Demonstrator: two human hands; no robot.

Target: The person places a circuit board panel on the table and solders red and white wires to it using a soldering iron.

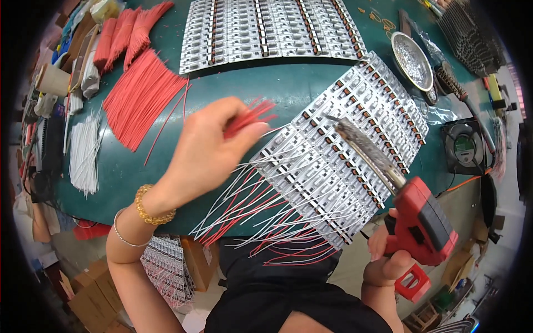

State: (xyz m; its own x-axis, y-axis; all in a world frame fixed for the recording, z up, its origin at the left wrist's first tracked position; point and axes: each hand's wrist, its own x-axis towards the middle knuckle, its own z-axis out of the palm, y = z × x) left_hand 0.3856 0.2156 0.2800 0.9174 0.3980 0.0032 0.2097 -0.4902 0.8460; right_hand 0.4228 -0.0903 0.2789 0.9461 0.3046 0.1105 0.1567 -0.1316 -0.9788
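Note:
My left hand (pixel 206 149) is raised over the green table, its fingers closed around a small bunch of red wires (pixel 251 117). In my right hand (pixel 383 252) is a red and black soldering gun (pixel 425 222), gripped by its handle. Its dark, crusted metal tip points up and left, above a slanted panel of small white circuit boards (pixel 383 105). I cannot tell whether the tip touches the panel. Red and white wires (pixel 266 200) stick out from the panel's lower left side and hang over the table's near edge.
A second board panel (pixel 272 28) lies at the back. Loose red wires (pixel 141 100), red bundles (pixel 125 36) and white wires (pixel 85 155) lie on the left. On the right are a metal dish (pixel 412 61) and a small black fan (pixel 465 145). Wired boards (pixel 166 266) sit below the table.

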